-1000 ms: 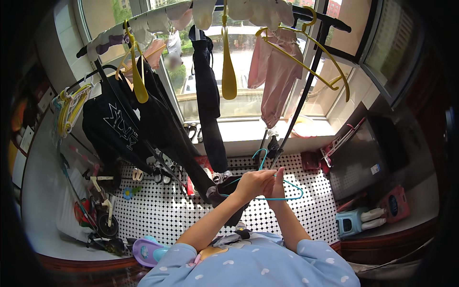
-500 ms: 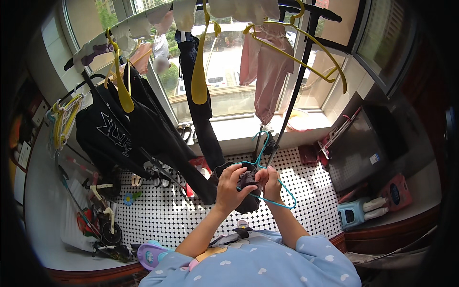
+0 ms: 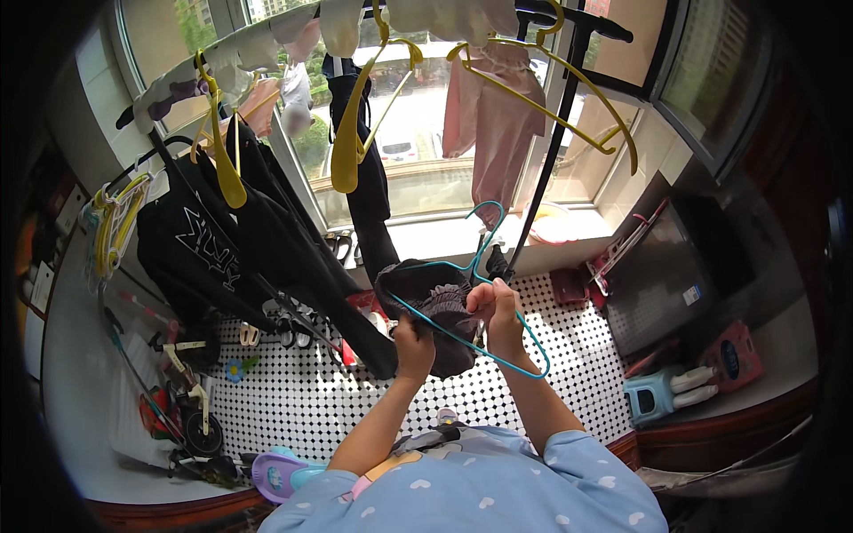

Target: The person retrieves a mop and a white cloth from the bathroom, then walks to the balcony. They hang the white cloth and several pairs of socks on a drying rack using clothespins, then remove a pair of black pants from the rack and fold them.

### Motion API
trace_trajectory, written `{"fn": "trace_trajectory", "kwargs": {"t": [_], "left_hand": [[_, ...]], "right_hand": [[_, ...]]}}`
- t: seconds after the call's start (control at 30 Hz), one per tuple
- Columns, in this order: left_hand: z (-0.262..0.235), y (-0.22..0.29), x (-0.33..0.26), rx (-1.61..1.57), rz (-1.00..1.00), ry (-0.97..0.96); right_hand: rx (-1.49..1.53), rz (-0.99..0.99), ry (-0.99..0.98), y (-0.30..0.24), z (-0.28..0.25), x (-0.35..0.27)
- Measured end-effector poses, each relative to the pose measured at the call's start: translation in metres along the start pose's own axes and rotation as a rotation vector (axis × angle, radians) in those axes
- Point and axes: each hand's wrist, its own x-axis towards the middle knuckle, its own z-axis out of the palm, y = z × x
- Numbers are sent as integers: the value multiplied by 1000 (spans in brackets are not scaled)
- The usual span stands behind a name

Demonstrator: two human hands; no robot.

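Note:
In front of my chest is a dark garment (image 3: 449,346) with a gathered elastic edge, bunched around one side of a teal clothes hanger (image 3: 537,342). My left hand (image 3: 414,348) is closed on the garment's near left side, its fingers partly hidden behind the cloth. My right hand (image 3: 499,318) grips the hanger near its neck, fingers curled beside the gathered edge. The hanger's hook points up and away from me, and its right arm sticks out bare past my right wrist. The garment's exact kind is unclear.
Yellow hangers (image 3: 351,160) dangle from the drying rack overhead. Black clothes (image 3: 267,213) hang left, pink trousers (image 3: 498,133) ahead. A scooter (image 3: 200,409) stands at lower left, a large dark screen (image 3: 662,284) at right. A light-blue plastic item (image 3: 653,400) rests on the tiled floor.
My left hand has moved down and left, from the gathered edge to the garment's near side. The garment has spread leftward over the hanger. The hanger's hook has tilted rightward and risen.

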Motion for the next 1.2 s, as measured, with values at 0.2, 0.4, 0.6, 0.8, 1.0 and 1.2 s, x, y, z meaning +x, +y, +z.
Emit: {"fn": "trace_trajectory", "kwargs": {"t": [0.2, 0.4, 0.6, 0.8, 1.0, 1.2], "left_hand": [[-43, -30, 18, 455, 14, -289], [-66, -32, 14, 334, -102, -297], [-67, -10, 18, 151, -100, -302], [-76, 24, 28, -75, -97, -276], [-88, 38, 33, -571, -227, -270], [-114, 34, 37, -950, -312, -227]], "right_hand": [[-617, -253, 52, -54, -22, 22], [-785, -657, 108, -137, -5, 44], [-646, -620, 21, -203, -5, 144], [-648, -462, 4, -209, -10, 205], [-734, -522, 97, -174, -23, 204], [-257, -822, 551, -62, -40, 124]]}}
